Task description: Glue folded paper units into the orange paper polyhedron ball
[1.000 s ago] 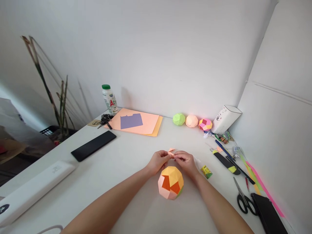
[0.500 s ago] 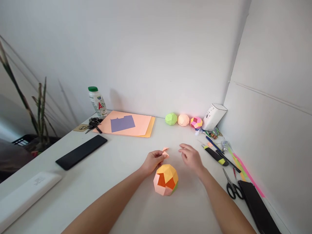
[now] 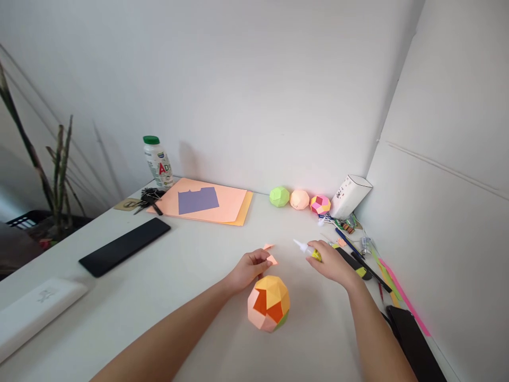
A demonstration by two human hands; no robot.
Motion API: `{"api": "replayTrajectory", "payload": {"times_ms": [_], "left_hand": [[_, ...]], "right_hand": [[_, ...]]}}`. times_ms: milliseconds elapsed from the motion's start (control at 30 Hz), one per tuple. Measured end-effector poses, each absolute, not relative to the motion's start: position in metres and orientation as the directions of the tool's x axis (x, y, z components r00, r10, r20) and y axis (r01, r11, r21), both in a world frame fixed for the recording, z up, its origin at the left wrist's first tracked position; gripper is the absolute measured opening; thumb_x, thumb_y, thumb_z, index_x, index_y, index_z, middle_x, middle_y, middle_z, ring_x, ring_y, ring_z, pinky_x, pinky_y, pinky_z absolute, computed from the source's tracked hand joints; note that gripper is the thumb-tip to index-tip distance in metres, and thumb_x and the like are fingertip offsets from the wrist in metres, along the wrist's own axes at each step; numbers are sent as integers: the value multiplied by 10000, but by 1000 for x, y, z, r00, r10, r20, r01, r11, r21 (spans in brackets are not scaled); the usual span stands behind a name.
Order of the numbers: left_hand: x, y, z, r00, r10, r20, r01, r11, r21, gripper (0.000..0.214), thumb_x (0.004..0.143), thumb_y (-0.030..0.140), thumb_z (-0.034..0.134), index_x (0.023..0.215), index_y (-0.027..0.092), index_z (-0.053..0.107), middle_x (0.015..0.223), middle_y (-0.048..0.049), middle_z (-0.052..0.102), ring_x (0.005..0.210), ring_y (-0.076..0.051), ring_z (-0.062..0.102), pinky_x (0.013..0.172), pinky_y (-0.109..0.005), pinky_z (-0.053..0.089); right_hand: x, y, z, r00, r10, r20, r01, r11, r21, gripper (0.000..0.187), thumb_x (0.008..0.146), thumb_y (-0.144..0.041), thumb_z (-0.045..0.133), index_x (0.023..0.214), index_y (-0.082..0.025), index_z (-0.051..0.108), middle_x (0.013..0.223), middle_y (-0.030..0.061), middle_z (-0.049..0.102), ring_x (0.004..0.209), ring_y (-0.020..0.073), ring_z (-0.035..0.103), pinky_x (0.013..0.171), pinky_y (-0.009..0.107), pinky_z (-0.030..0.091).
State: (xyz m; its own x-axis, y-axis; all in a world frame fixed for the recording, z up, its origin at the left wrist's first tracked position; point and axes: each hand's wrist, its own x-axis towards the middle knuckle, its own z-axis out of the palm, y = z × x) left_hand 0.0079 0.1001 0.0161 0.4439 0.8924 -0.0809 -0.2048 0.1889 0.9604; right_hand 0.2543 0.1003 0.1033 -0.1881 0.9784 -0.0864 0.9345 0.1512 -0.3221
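Note:
Between the thumb and fingers of my left hand is a small folded peach paper piece. My right hand is wrapped round a small glue bottle with a white pointed nozzle and a yellow label; its tip points left, toward the paper piece but apart from it. Just below my left hand a faceted paper ball rests on the table, yellow on top, peach and green lower down, with openings that show an orange inside.
Three paper balls, green, peach and pink-yellow, line the wall. A cutter, pens and a black phone lie right. Paper sheets, a white bottle and a black slab are left.
My right hand, half a second ago without a visible bottle, has moved right and now holds the glue bottle. The left hand keeps its paper piece. The view has shifted slightly.

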Motion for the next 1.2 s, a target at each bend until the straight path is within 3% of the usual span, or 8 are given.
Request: {"api": "replayTrajectory", "payload": {"times_ms": [133, 267, 400, 500, 600, 700, 833, 1200], "left_hand": [[8, 98, 17, 454, 885, -99, -180, 200, 963, 353, 723, 509, 711, 812, 174, 648, 725, 6, 584, 501, -76, 436, 465, -205, 330], [9, 98, 14, 448, 888, -104, -168, 198, 966, 343, 726, 496, 712, 814, 172, 642, 598, 47, 489, 480, -71, 381, 479, -205, 325], [10, 100, 11, 428, 899, -93, -176, 184, 967, 325, 727, 476, 711, 811, 164, 675, 758, -2, 569, 524, -73, 409, 494, -208, 337], [10, 100, 14, 419, 904, -81, -184, 172, 968, 297, 717, 446, 722, 780, 156, 707, 910, -42, 593, 563, -75, 422, 501, -211, 341], [10, 99, 17, 421, 904, -81, -183, 172, 968, 280, 700, 427, 734, 758, 153, 728, 965, -62, 603, 601, -91, 445, 516, -220, 348], [10, 98, 19, 430, 897, -98, -175, 190, 966, 295, 692, 435, 732, 778, 153, 738, 816, -41, 597, 577, -96, 434, 511, -223, 333], [11, 98, 20, 445, 888, -117, -182, 218, 959, 325, 690, 452, 730, 800, 146, 732, 624, 8, 522, 537, -94, 419, 504, -222, 314], [11, 99, 17, 460, 882, -105, -203, 220, 954, 273, 725, 410, 727, 787, 144, 718, 576, 27, 507, 536, -90, 425, 502, -211, 318]], "right_hand": [[241, 95, 111, -333, 943, 13, 760, 277, -588, 319, 806, -324, 657, 1121, -287, 629, 1057, 32, 662, 956, 208, 632, 824, 300, 500], [230, 95, 109, -255, 960, 114, 528, 237, -816, 306, 701, -336, 767, 967, -253, 641, 872, 7, 637, 750, 178, 615, 605, 259, 519], [222, 99, 109, -163, 984, 78, 254, 119, -960, 400, 587, -349, 855, 889, -222, 626, 737, -25, 574, 569, 114, 530, 469, 217, 463], [218, 103, 105, -133, 986, 104, 83, 116, -990, 430, 558, -397, 871, 849, -215, 613, 650, -38, 551, 484, 93, 462, 425, 232, 424], [212, 106, 98, -111, 982, 151, 22, 154, -988, 411, 631, -490, 809, 826, -228, 560, 776, -2, 627, 458, 79, 435, 419, 254, 410], [204, 106, 91, -108, 978, 176, 5, 178, -984, 351, 739, -490, 731, 798, -222, 512, 915, 37, 672, 448, 67, 428, 399, 244, 383], [195, 104, 85, -90, 973, 213, 14, 215, -977, 342, 771, -461, 715, 799, -222, 473, 850, 21, 677, 434, 61, 414, 382, 217, 343], [184, 103, 77, -83, 963, 258, 67, 264, -962, 360, 752, -453, 737, 792, -231, 456, 772, -12, 635, 510, 91, 478, 467, 224, 401]]}}
